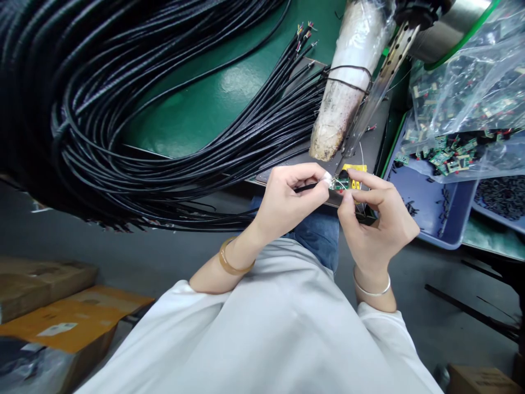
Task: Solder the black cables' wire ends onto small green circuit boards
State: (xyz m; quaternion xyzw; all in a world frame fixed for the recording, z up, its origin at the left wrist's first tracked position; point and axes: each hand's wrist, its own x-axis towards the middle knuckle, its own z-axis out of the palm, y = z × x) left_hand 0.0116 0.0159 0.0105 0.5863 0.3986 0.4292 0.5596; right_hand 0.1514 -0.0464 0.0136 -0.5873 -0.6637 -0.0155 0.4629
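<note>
My left hand (289, 194) is closed in a pinch on the stripped end of a black cable (305, 187), with white wrapping on a fingertip. Against that end lies a small green circuit board (341, 181), set by a yellow holder (357, 183). At the board's right, the fingers of my right hand (375, 210) are pinched around a thin silvery solder wire (361, 153). Just above the board, the soldering iron (361, 123) points down, its tip close to the cable end. Fingers partly hide the joint between cable and board.
A big bundle of black cables (164, 158) covers the left of the green table (229, 93). A white wrapped tube (344, 82) and a solder spool (455, 33) stand above. On the right, a plastic bag of circuit boards (455, 153) rests over a blue tray (451, 232).
</note>
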